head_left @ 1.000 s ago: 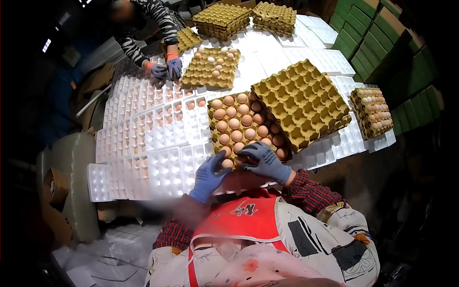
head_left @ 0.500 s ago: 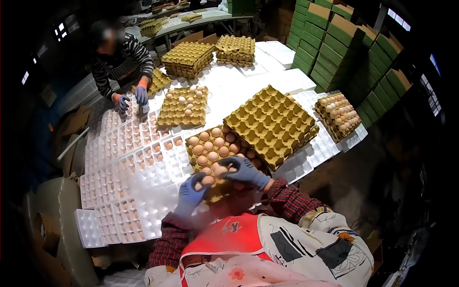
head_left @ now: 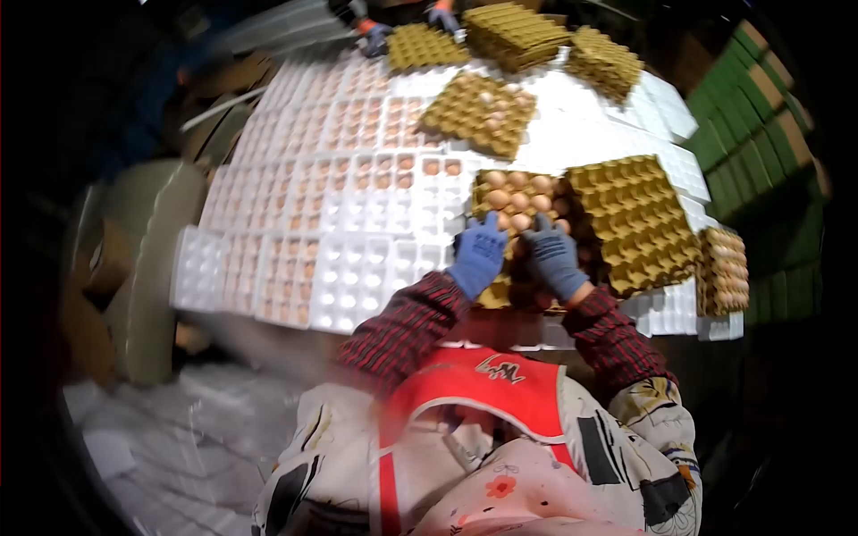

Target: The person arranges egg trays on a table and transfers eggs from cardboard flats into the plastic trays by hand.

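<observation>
Round brown eggs [head_left: 519, 201] sit in the square yellow-brown pulp tray [head_left: 494, 297], blue-gloved left hand [head_left: 479, 256] and blue-gloved right hand [head_left: 556, 259] side by side, fingers over it, likely so both reach in, can't tell if either grips one

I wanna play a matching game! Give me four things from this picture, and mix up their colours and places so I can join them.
Things:
1. The wearer's left hand
2. Stacked boxes
3. Foam trays
4. Apron

Colours and places:
A. Green, at the right side of the picture
B. Red, on the wearer's front
C. Blue-gloved, at an egg tray
D. White, spread over the worktop

Right pairs: 1-C, 2-A, 3-D, 4-B
</observation>
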Demonstrator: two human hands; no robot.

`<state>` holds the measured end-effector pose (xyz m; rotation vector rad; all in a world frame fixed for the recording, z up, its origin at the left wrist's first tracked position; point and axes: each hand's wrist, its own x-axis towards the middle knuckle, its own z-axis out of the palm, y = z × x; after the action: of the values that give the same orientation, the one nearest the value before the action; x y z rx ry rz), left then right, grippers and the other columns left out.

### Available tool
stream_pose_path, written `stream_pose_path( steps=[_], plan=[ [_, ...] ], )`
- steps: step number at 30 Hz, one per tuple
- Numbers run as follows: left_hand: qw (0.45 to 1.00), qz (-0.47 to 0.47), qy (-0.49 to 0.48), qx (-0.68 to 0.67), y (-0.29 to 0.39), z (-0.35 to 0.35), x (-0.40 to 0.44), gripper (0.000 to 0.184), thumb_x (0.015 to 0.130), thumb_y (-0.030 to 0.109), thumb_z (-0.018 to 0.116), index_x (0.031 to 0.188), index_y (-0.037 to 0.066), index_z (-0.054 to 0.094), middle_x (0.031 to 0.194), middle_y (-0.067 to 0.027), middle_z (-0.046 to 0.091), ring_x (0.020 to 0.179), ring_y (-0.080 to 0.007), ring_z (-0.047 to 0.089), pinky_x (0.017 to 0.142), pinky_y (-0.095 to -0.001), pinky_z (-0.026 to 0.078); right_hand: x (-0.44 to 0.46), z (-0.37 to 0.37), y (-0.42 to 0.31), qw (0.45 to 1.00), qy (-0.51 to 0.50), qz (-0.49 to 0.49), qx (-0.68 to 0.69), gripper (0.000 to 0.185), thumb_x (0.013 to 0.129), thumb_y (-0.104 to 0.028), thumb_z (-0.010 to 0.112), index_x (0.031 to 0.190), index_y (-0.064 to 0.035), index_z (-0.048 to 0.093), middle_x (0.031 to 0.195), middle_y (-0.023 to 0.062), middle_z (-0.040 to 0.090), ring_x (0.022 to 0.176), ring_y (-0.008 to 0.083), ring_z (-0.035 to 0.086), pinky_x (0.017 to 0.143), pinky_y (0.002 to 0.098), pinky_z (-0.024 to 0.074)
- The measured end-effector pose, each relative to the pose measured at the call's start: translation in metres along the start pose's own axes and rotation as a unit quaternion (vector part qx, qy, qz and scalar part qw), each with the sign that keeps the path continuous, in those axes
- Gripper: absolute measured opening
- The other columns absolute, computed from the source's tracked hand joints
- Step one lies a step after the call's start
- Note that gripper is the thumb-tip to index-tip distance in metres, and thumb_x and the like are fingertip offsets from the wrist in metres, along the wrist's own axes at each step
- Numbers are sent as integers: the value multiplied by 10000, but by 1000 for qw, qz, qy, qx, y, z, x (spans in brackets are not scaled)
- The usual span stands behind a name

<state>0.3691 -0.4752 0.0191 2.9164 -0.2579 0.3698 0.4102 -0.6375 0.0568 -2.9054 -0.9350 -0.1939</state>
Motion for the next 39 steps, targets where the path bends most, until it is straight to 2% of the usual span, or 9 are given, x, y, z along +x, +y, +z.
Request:
stream_pose_path(
  steps=[6,11,13,18,21,27,29,35,39],
  plan=[
    [812,-153,185,-531,-33,-29,-85,302,784,153,823,1011,25,671,952,-76,638,887,-216,617,808,-327,501,3,-17,16,995,-60,-9,75,300,769,-179,686,1069,-164,674,1214,119,568,1017,368,591,796,455,528],
    [877,-350,162,-286,-112,-46,-226,344,778,176,820,1037,3,675,1004,-128,648,972,-291,625,854,-375,507,9,-34,-48,917,1,-40,398,422,852,-158,699,1252,-58,608,1306,179,535,1119,320,620,865,369,529],
    [911,-379,102,-126,-134,-42,-264,368,744,213,811,1040,53,660,1097,-123,606,969,-324,606,824,-417,520,11,-22,-116,877,-150,-99,445,444,852,-178,711,1269,-77,594,1351,203,507,1158,334,600,876,389,531],
    [899,-419,-123,-9,-163,-28,-266,367,787,273,745,1109,115,668,1169,-116,579,1034,-303,612,841,-411,523,13,89,-239,902,-204,-338,173,439,759,-251,721,1164,-132,599,1229,136,483,1079,345,557,809,461,540],
    [923,-382,-49,-13,-172,-24,-275,339,828,308,673,1124,143,660,1208,-116,539,998,-313,623,840,-420,529,21,124,-255,892,-211,-384,108,490,738,-274,736,1188,-140,596,1262,123,485,1137,335,534,820,445,551],
    [883,-441,46,-156,-203,-30,-273,283,902,206,641,1147,69,679,1123,-135,684,1010,-331,650,900,-382,512,49,144,-294,843,-159,-274,434,490,908,-265,586,1375,-151,493,1446,138,438,1292,402,442,1054,496,410],
    [884,-379,173,-211,-220,-32,-259,294,911,140,650,1173,5,657,1155,-157,681,1042,-309,651,931,-360,499,42,144,-290,911,-157,-319,208,579,906,-333,591,1422,-115,447,1480,167,403,1410,418,289,1173,572,177],
    [935,-309,31,172,-249,53,-260,568,963,378,539,1454,105,452,1481,-170,440,1352,-401,399,1137,-510,292,-1,73,-215,859,-161,-197,444,544,878,-355,647,1340,-91,538,1346,172,538,1239,364,513,1056,473,402],
    [958,-256,95,-90,-178,-16,-170,447,919,258,672,1313,62,597,1431,-180,487,1301,-296,496,1016,-386,464,-36,-28,-97,910,6,-80,406,438,823,-226,755,1224,-99,633,1166,126,636,1027,333,620,894,409,500]
  ],
)
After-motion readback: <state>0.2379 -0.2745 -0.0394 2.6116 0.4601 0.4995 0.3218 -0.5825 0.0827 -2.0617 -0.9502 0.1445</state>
